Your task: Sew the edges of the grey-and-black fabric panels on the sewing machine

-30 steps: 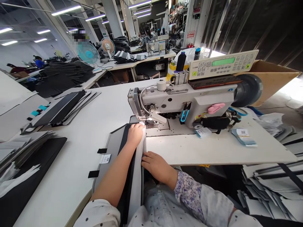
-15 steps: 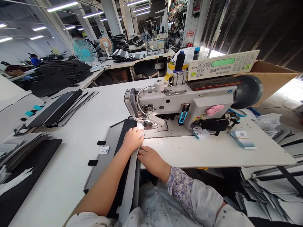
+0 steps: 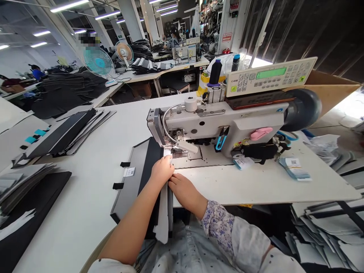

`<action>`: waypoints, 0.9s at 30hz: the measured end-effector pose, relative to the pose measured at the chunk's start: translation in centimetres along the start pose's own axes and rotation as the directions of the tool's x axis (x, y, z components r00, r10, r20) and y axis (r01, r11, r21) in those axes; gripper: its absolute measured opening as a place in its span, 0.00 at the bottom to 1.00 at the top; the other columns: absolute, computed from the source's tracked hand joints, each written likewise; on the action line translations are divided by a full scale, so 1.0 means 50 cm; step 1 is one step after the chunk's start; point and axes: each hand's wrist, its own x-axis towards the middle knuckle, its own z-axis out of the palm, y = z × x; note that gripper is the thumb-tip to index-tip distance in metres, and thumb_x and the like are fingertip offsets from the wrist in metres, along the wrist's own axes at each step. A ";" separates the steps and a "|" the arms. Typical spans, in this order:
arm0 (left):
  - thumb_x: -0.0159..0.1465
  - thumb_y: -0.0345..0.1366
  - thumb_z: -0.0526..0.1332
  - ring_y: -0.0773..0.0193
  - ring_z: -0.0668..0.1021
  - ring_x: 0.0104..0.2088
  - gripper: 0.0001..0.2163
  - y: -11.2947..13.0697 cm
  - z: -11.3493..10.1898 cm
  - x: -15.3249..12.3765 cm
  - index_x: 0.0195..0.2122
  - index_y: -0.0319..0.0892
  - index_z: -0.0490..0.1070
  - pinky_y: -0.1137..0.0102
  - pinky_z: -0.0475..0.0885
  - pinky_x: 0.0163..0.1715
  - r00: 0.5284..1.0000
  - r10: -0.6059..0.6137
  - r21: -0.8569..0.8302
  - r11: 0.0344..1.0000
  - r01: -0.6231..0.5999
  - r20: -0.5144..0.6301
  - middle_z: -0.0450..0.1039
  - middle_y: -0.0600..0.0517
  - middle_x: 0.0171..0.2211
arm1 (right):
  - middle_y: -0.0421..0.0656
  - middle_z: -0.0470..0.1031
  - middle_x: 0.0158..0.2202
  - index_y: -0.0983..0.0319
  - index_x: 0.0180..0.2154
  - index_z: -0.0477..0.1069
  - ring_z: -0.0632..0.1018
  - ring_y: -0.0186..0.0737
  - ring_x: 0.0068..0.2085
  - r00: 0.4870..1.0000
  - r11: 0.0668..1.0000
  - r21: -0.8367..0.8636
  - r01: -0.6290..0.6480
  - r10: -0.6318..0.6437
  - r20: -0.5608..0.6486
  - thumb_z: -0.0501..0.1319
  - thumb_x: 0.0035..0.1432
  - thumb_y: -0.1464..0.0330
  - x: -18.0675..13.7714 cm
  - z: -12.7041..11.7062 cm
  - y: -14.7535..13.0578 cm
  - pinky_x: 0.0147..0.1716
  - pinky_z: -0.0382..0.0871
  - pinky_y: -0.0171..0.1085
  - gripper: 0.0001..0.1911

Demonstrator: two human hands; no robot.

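Observation:
A grey and black fabric panel (image 3: 135,178) lies on the white table (image 3: 99,167), running under the needle end of a grey sewing machine (image 3: 216,125). My left hand (image 3: 161,171) rests on the panel's right edge just before the presser foot, fingers curled down on a white strip. My right hand (image 3: 182,189) lies right beside it, fingers pressed flat on the same edge at the table's front. A small white label (image 3: 129,171) and two black tabs stick out of the panel's left side.
Stacks of black panels (image 3: 62,136) lie at the left. Labels (image 3: 294,168) sit right of the machine, whose control panel (image 3: 267,76) stands on top. Grey cut pieces (image 3: 327,235) pile at lower right. Fans (image 3: 98,62) and people at other machines are behind.
The panel has fed forward under the machine head. Both hands followed it and drew together; my right hand has moved up next to my left.

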 end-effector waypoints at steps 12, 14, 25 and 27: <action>0.59 0.29 0.52 0.58 0.75 0.47 0.20 -0.015 0.002 -0.005 0.52 0.47 0.68 0.68 0.67 0.45 0.998 0.065 0.050 0.997 -0.064 -0.024 0.74 0.48 0.48 | 0.50 0.73 0.44 0.65 0.39 0.70 0.71 0.44 0.49 1.000 1.000 0.018 -0.018 0.018 0.009 0.58 0.59 0.79 -0.007 -0.016 -0.014 0.53 0.66 0.44 0.07; 0.59 0.28 0.52 0.57 0.76 0.46 0.20 -0.018 0.004 -0.005 0.52 0.47 0.69 0.67 0.67 0.44 0.996 0.088 0.077 0.993 -0.086 -0.022 0.74 0.48 0.48 | 0.49 0.73 0.43 0.66 0.39 0.70 0.71 0.44 0.48 0.999 0.999 0.045 0.019 -0.020 0.035 0.58 0.59 0.78 -0.019 -0.024 -0.023 0.53 0.66 0.43 0.05; 0.58 0.27 0.52 0.57 0.76 0.44 0.20 -0.024 -0.017 0.007 0.51 0.47 0.69 0.68 0.67 0.39 0.994 0.099 0.087 0.991 -0.104 0.055 0.75 0.49 0.45 | 0.49 0.73 0.44 0.69 0.46 0.69 0.70 0.44 0.44 0.997 0.995 0.080 0.052 -0.056 0.052 0.59 0.60 0.76 -0.016 -0.033 -0.027 0.50 0.65 0.43 0.11; 0.57 0.27 0.52 0.58 0.76 0.44 0.21 -0.028 -0.028 0.009 0.50 0.49 0.69 0.69 0.67 0.38 0.991 0.091 0.057 0.994 -0.097 0.097 0.76 0.49 0.45 | 0.50 0.72 0.43 0.69 0.44 0.70 0.71 0.44 0.43 0.997 0.998 0.026 0.050 -0.052 0.063 0.58 0.60 0.78 -0.001 -0.021 -0.016 0.46 0.67 0.43 0.10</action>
